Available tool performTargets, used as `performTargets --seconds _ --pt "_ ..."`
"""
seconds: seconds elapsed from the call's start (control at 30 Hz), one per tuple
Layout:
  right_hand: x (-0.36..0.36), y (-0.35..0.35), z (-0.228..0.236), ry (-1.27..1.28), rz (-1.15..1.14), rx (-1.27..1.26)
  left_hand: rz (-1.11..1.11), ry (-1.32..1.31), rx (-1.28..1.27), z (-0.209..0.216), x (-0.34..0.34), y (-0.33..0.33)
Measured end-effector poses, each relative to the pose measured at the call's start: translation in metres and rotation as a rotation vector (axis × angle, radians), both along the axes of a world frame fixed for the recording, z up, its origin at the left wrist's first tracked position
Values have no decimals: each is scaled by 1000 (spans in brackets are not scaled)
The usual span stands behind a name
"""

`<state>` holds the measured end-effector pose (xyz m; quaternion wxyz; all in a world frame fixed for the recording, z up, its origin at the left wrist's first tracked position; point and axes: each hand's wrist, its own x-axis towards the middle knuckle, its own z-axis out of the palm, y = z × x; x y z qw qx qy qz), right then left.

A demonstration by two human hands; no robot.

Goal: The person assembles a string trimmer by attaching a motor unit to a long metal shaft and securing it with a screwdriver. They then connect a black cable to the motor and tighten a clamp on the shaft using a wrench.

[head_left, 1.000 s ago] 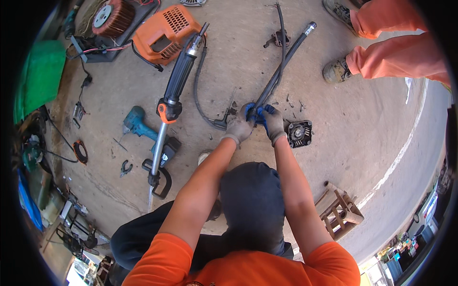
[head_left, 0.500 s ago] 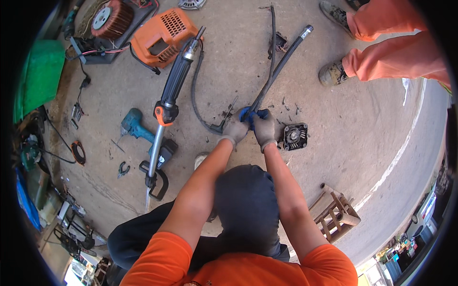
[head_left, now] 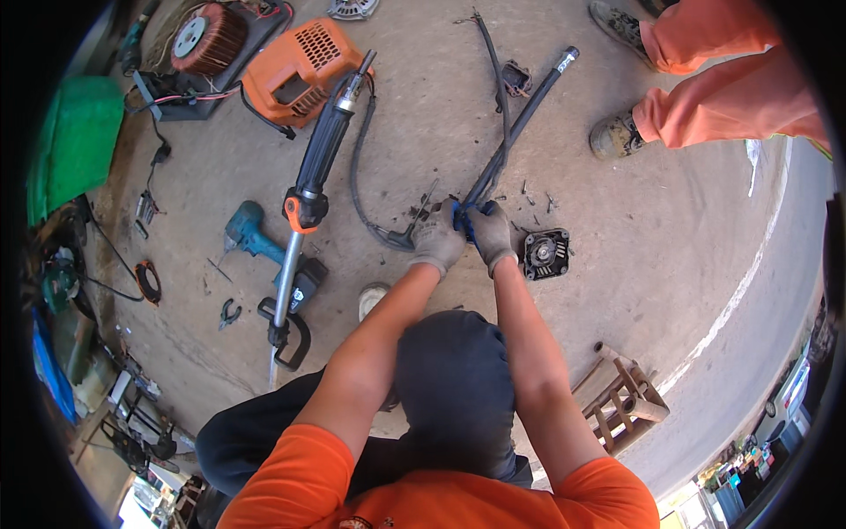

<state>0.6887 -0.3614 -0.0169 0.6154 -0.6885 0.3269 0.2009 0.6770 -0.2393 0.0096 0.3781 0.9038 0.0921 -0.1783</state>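
In grey gloves with blue fingertips, my left hand (head_left: 439, 238) and my right hand (head_left: 491, 234) meet in front of my knee. Both are closed around the near end of a black flexible hose (head_left: 527, 110), which runs away to the upper right and ends in a metal fitting. A thinner black cable (head_left: 490, 55) lies across it and leads up the ground. My fingers hide the gripped end. Just left of my left hand is the angled black end (head_left: 401, 238) of another cable. Beside my right hand sits a square black housing (head_left: 546, 255) with small screws scattered nearby.
To the left lie a pole tool with an orange joint (head_left: 305, 212), a teal cordless drill (head_left: 256, 231), pliers (head_left: 229, 314) and an orange engine cover (head_left: 301, 70). A wooden stool (head_left: 627, 401) is at lower right. Another person's boots (head_left: 617, 134) stand at upper right.
My hands have shifted slightly to the right, turning the hose's gripped end. The thinner cable's far end has swung left. The hose's far end has barely moved.
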Motion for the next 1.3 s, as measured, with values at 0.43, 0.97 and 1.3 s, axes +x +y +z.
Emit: performTargets --seconds 0.43,0.97,1.3 --pt "-15 4 64 -50 -32 -249 -112 170 32 29 -3 5" --pt "61 28 239 -491 -140 331 80 389 458 146 -103 264" --pt "84 10 365 -821 -5 180 326 222 272 221 -128 282"
